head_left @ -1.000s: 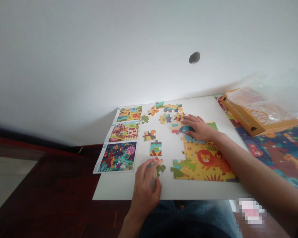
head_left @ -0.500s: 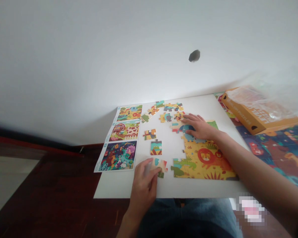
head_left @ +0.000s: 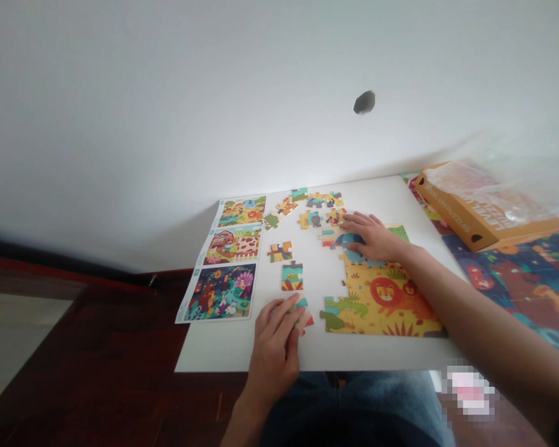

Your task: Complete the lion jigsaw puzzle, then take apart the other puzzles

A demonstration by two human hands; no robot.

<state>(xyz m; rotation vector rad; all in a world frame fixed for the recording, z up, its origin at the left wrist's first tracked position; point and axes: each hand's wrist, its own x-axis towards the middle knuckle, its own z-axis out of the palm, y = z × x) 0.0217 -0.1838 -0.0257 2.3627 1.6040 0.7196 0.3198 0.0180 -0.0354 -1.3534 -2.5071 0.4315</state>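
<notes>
Near the table's front edge, my left hand (head_left: 274, 338) is bent over a jigsaw puzzle piece (head_left: 304, 315) with teal and red on it, fingers across its top and thumb by its lower side. Much of that piece is hidden. My right hand (head_left: 372, 236) rests open over the blue elephant part of the partly joined puzzle (head_left: 377, 310), its fingertips beside a loose yellow piece (head_left: 335, 217). A lion and a crocodile show on the joined part. Just above my left hand lies a frog piece (head_left: 292, 277), and beyond it a giraffe-patterned piece (head_left: 280, 251).
Several loose pieces (head_left: 311, 219) lie toward the wall (head_left: 261, 93). A picture sheet (head_left: 223, 261) with three scenes is at the left of the white table (head_left: 218, 347). At right, an orange box (head_left: 479, 217) with clear plastic stands on a dark-blue puzzle (head_left: 531, 279).
The piece under my left hand has turned, and the fingers have moved slightly up and right, reaching across its top. My right hand has stayed in place.
</notes>
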